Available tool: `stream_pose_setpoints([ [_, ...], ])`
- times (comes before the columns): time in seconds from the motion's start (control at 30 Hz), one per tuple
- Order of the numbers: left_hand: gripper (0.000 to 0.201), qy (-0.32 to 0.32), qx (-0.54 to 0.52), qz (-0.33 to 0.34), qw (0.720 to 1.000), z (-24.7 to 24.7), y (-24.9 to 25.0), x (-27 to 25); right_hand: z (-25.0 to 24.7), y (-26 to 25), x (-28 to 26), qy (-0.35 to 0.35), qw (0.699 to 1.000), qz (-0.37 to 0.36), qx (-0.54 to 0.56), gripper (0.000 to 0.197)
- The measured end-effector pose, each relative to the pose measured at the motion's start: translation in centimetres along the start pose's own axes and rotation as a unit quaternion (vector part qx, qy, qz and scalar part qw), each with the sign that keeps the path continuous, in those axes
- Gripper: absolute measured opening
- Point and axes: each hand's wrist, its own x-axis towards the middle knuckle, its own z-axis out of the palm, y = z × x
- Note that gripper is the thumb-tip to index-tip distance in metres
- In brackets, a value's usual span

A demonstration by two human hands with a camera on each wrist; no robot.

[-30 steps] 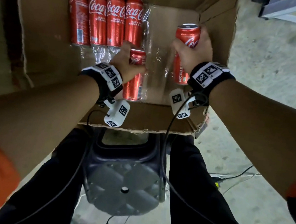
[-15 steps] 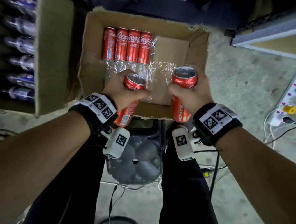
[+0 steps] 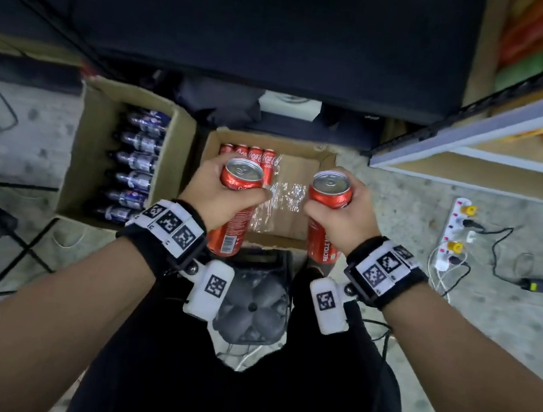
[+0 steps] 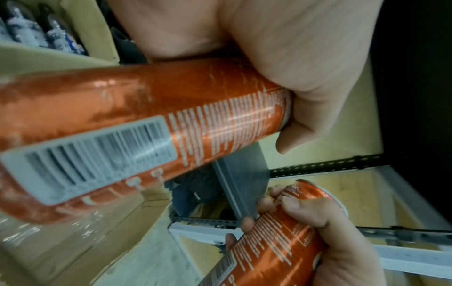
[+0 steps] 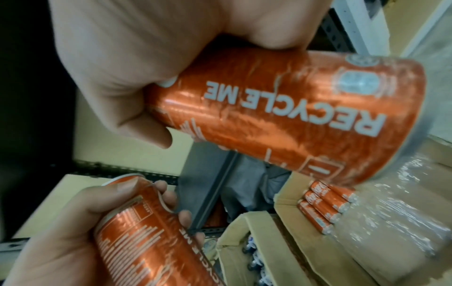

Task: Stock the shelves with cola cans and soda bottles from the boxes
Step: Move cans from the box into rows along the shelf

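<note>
My left hand grips a red cola can upright, held above the near edge of the open cardboard box. A second red cola can stands upright in my right hand, level with the first. In the left wrist view the left can shows its barcode; in the right wrist view the right can reads "RECYCLE ME". Several more cola cans lie in a row at the box's far left, beside crumpled clear wrap. A second box on the left holds several soda bottles.
A shelf unit with pale boards and a metal rail rises at the right. On the floor to the right lies a power strip with plugs and cables. A dark stool sits between my legs. Dark shelving fills the top.
Both hands have lifted their cans out of the box and toward me. My head has risen and pulled back, so the box looks smaller and the bottle box and shelf now show.
</note>
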Motion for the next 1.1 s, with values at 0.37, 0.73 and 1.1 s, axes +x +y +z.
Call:
stream_pose_setpoints([
  [0.37,0.033,0.037,-0.044,0.195,0.979,-4.9,18.1,-9.3,-2.2,-19.7,-6.7,0.048,0.976,-0.211,-0.003,0.030],
  [0.73,0.044,0.056,-0.079,0.366,0.926,-12.1,32.3,-13.3,-4.1,-35.6,-8.0,0.061,0.923,-0.379,-0.026,0.031],
  [1.1,0.043,0.076,-0.064,0.458,0.884,-22.4,41.2,-14.7,-0.8,-49.3,-8.2,0.087,0.872,-0.481,-0.004,0.032],
])
